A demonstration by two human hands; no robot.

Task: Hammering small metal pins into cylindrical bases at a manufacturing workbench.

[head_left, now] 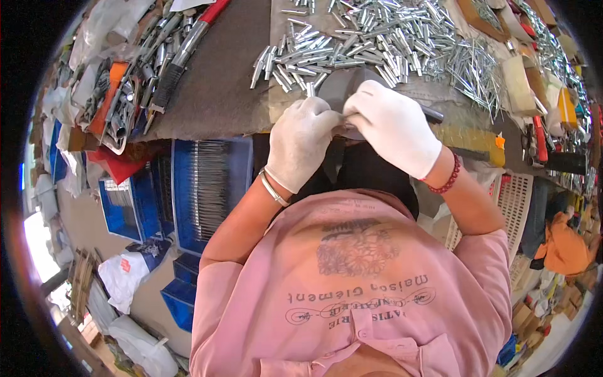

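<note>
Where left hand [298,146] and right hand [397,129] meet, fingers [328,119] press together, any hold hidden, metal pins [402,47] just beyond

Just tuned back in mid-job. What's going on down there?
A person sits at a cluttered workbench, the white-gloved left hand and right hand meeting near its front edge. Their fingertips come together, but whatever is between them is too hidden to identify. Just beyond lies a loose heap of short metal rods, with thinner pins to the right. Lower left, a blue bin holds long, thin metal pieces.
</note>
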